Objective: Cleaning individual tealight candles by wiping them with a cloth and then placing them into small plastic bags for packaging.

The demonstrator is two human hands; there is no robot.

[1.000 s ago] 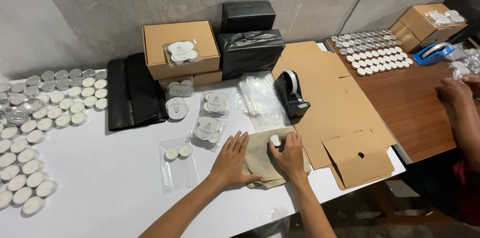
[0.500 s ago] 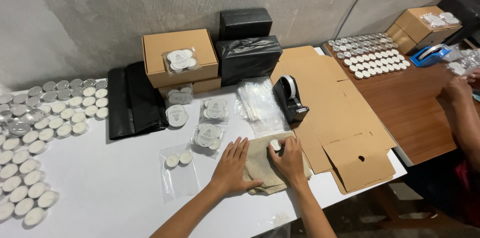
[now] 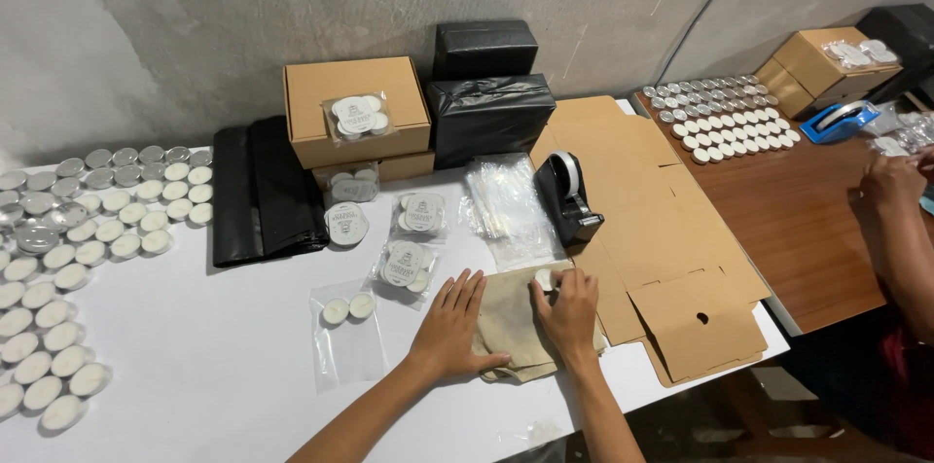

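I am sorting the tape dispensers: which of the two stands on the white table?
The black tape dispenser, beside the flat cardboard. The blue tape dispenser sits on the brown wooden table.

- Black tape dispenser (image 3: 569,193) upright on the white table (image 3: 224,375), beside flattened cardboard (image 3: 647,220).
- Clear bag holding two tealights (image 3: 348,327), lying flat.
- Rows of loose tealights (image 3: 58,268) along the left edge.
- Closed brown box (image 3: 355,113) topped by a small candle packet; black wrapped parcels (image 3: 486,93) just beside.
- Folded black bags (image 3: 265,195) against the wall side.
- Blue tape dispenser (image 3: 839,121) on the wooden table (image 3: 808,230).
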